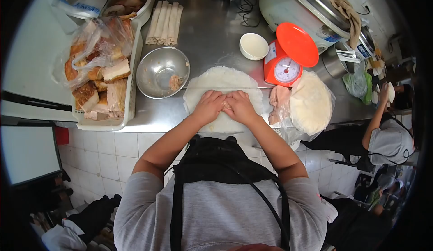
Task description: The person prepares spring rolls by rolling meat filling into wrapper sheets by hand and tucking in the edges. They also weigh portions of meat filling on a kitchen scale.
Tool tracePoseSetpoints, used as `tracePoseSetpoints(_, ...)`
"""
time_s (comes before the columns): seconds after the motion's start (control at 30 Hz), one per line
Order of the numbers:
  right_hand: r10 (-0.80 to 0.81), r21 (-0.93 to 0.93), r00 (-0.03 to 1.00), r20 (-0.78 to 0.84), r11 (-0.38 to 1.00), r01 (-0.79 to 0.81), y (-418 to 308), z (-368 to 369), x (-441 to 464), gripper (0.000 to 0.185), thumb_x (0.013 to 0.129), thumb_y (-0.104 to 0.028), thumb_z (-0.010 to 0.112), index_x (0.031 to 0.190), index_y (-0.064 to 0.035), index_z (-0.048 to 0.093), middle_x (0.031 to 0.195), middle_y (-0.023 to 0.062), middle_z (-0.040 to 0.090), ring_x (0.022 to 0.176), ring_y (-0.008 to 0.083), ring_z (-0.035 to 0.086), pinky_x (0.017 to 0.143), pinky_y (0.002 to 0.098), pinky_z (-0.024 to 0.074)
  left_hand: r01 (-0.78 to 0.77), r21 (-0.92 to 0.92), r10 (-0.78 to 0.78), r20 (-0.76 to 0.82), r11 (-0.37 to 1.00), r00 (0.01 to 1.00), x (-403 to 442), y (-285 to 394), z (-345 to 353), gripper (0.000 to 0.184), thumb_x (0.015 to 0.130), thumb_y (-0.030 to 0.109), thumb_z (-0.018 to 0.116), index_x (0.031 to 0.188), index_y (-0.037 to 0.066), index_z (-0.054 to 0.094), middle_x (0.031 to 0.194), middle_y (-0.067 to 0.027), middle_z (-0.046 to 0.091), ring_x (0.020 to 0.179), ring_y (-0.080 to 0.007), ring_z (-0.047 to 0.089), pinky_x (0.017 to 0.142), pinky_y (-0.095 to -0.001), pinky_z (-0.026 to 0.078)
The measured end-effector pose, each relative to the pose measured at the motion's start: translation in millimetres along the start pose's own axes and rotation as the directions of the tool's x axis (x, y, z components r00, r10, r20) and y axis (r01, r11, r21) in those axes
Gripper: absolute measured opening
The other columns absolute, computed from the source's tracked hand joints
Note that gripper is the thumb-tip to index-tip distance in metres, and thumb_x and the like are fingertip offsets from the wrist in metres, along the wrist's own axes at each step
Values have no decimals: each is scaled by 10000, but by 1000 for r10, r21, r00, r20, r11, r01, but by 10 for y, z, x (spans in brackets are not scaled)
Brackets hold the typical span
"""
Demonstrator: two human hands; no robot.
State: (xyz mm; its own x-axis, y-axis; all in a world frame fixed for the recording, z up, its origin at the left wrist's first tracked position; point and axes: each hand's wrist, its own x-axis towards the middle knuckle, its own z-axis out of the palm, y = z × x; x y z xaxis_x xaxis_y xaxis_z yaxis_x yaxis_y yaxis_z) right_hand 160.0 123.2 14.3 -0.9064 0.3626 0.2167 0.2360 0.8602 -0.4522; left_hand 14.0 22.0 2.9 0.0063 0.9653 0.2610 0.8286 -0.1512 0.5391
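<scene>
A large round sheet of thin white wrapper (246,79) lies flat on the steel table. On it my left hand (209,107) and my right hand (240,106) meet, fingers curled together over a strip of pink minced meat (223,108), mostly hidden beneath them. Left of the wrapper, a steel mixing bowl (155,68) holds a small lump of the same meat near its right side. To the right are a piece of pink raw meat (279,97) on plastic and a stack of round wrappers (311,104) in a clear bag.
A red kitchen scale (285,66) and a white bowl (254,46) stand behind the wrapper. Several pale rolls (165,23) lie at the back left. A white crate (128,116) of roasted meat stands far left; a large lidded pot (293,7) is back right. A co-worker (390,138) is at right.
</scene>
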Motion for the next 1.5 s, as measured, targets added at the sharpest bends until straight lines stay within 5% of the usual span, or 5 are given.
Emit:
tracePoseSetpoints(0.83,-14,95,963,-268,995,41,55,-275,-61,307,636,-239,727,889,-103,617,884,47,537,891,247,490,783,372,366,3,41,8,-285,999,959,44,169,-130,313,654,197,691,955,123,646,901,-36,549,897,-232,499,811,-369,379)
tracePoseSetpoints(1.0,-83,76,983,-161,992,97,190,-11,-102,284,644,-222,712,869,-101,589,913,57,533,920,259,482,793,383,355,-36,-13,31,-258,999,966,23,64,61,320,668,187,672,978,115,632,913,-50,547,918,-241,501,828,-379,372)
tracePoseSetpoints(1.1,54,124,957,-285,992,-19,31,-109,-63,317,627,-244,723,884,-102,603,936,61,533,938,255,479,795,385,354,-3,-1,3,-277,1000,961,-4,65,60,308,677,169,662,976,106,626,908,-43,551,915,-233,504,836,-380,367)
tracePoseSetpoints(1.3,7,-8,996,-94,1000,-7,58,-50,-53,372,606,-287,733,914,-107,628,967,58,537,960,245,477,802,385,351,27,66,-10,-252,997,968,18,137,11,321,682,180,657,993,107,622,883,-23,560,897,-219,508,869,-374,349)
tracePoseSetpoints(1.5,38,-25,983,-180,999,-43,159,-87,-135,248,639,-243,714,836,-112,643,897,20,558,920,228,494,794,374,356,-26,189,81,-290,982,954,113,239,69,339,661,197,676,989,119,635,845,-4,560,881,-205,505,855,-386,342)
